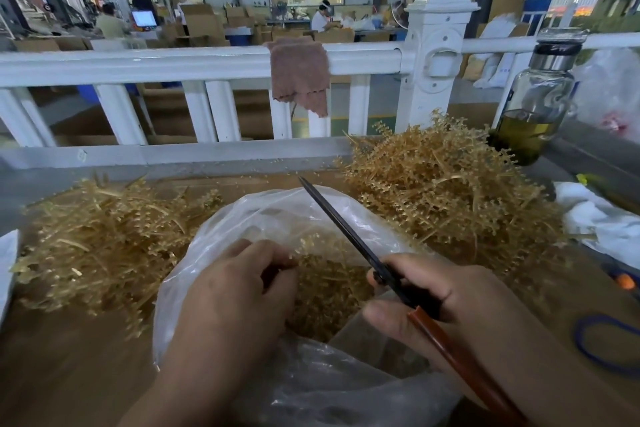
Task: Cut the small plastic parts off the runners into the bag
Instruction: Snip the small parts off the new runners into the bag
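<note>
Head view, person's own body only. The left bare hand (pixel 235 291) is showing broad and rounded, with faint creases lying over the knuckles (pixel 242 253) and smooth skin across its back. The right bare hand (pixel 446 305) is showing equally uncovered, with a thick thumb (pixel 384 317) and skin folding at the finger joints. The left bare forearm (pixel 180 388) is running uncovered to the lower frame edge. The right bare forearm (pixel 568 378) is showing the same. The wide lens is stretching both forearms toward the corners. Fingernails are reading too blurred to describe.
</note>
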